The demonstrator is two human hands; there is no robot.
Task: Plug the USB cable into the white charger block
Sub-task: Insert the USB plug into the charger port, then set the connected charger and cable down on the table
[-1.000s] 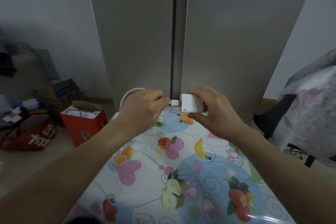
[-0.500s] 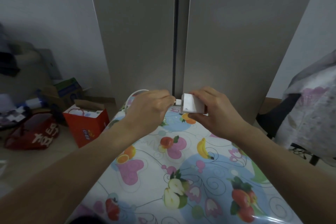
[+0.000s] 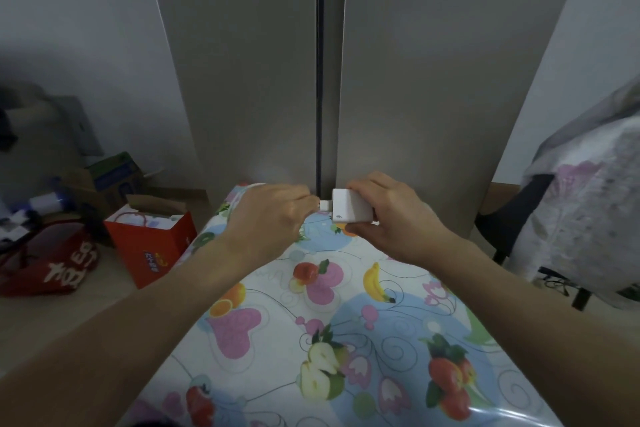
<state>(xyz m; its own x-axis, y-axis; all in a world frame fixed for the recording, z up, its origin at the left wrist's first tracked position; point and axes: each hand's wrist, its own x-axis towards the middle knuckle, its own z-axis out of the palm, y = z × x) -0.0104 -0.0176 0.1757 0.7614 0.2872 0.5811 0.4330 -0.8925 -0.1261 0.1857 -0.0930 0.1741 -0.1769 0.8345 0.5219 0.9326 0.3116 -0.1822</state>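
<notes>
From the head camera I see my right hand closed around the white charger block, thumb beneath and fingers over the top, holding it in the air above the far end of the desk with its fruit-print cover. My left hand is pinched shut on the USB cable, whose white plug meets the block's left face. I judge the plugging almost done: the plug looks partly seated, with a short stub still showing, so a final push remains. The plug's long axis runs left to right, pointing right into the block; the cord curves away behind my left hand.
</notes>
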